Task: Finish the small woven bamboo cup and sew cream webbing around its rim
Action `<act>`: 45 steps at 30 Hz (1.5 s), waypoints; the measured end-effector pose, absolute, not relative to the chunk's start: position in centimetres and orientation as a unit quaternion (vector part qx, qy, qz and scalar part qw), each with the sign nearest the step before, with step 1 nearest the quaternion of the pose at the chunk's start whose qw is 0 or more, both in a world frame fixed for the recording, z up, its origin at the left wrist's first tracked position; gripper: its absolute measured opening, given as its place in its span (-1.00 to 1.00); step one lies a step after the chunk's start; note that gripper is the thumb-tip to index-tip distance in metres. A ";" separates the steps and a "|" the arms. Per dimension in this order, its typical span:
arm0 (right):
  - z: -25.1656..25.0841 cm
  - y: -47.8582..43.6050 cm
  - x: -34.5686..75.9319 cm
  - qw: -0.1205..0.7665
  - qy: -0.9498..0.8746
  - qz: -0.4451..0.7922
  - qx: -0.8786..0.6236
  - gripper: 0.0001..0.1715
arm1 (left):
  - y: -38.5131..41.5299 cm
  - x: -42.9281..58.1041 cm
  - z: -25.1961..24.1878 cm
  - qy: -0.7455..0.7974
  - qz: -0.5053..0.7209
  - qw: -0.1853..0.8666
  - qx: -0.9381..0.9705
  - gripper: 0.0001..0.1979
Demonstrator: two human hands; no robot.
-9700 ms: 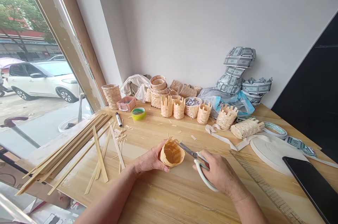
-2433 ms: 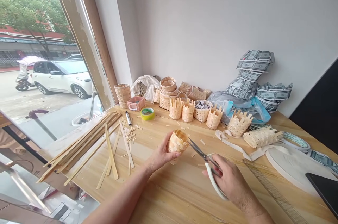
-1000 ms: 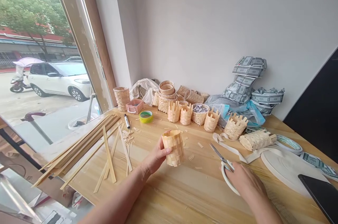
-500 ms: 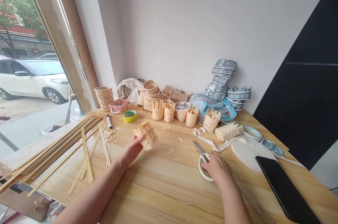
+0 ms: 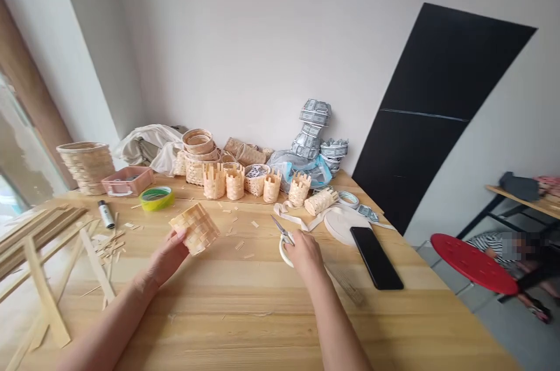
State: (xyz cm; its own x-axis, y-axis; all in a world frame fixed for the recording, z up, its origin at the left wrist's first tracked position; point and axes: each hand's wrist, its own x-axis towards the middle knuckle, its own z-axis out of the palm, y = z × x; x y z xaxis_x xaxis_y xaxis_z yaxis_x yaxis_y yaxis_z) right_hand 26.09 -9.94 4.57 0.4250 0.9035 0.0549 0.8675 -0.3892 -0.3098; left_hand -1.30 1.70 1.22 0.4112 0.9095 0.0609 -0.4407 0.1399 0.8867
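A small basket (image 5: 198,231), woven of pale wood strips, is held tilted above the table by my left hand (image 5: 168,254), fingers and thumb closed at its left side. My right hand (image 5: 305,251) is closed on the white handles of a pair of scissors (image 5: 284,238), whose blades point away to the upper left. My fingertips on the handles are partly hidden by the back of the hand. Beside my right wrist a clear ruler (image 5: 345,284) lies on the table. Short wood offcuts (image 5: 240,245) are scattered between my hands.
Several small woven baskets (image 5: 235,184) stand in a row at the back. Wood strips (image 5: 46,292) cover the left side, near a marker (image 5: 106,214) and yellow-green tape (image 5: 156,198). A white ribbon roll (image 5: 341,225) and black phone (image 5: 376,258) lie right. A person sits beyond a red stool (image 5: 472,263).
My view has swung to the right, so the dark panel, the red stool and a person now show. Both hands keep hold of the basket and the scissors.
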 end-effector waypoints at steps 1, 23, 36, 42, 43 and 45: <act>5.2 -11.1 26.7 0.153 -0.521 0.052 -0.838 -0.78 | 1.7 -1.2 1.3 0.263 0.474 0.707 0.454 -0.63; 4.7 -25.2 34.6 0.123 -0.313 -0.027 -0.941 -0.54 | -4.8 -2.3 10.2 0.209 0.505 0.570 0.614 -0.28; 2.6 -13.2 17.3 0.543 -0.517 0.195 -0.633 -0.11 | -3.9 4.6 6.3 0.060 0.378 0.571 0.727 -0.14; 2.7 -9.6 18.2 0.603 -0.452 0.255 -0.606 -0.13 | 1.0 3.2 8.0 0.016 0.282 0.456 0.844 -0.27; 3.0 -8.8 18.6 0.620 -0.439 0.268 -0.592 -0.15 | 2.2 2.9 8.0 0.021 0.276 0.419 0.865 -0.33; 3.3 -7.4 20.0 0.651 -0.411 0.282 -0.573 -0.19 | 5.0 2.1 7.3 0.070 0.235 0.330 0.912 -0.46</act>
State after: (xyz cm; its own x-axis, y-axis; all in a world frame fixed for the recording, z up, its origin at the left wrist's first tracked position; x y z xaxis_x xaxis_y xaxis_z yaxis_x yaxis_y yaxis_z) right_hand 20.02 -7.42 3.34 0.5043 0.8371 0.2121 0.1037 0.1852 -0.9772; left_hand 2.09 4.95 7.32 0.8794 0.2827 0.3831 -0.0280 -0.7726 0.6343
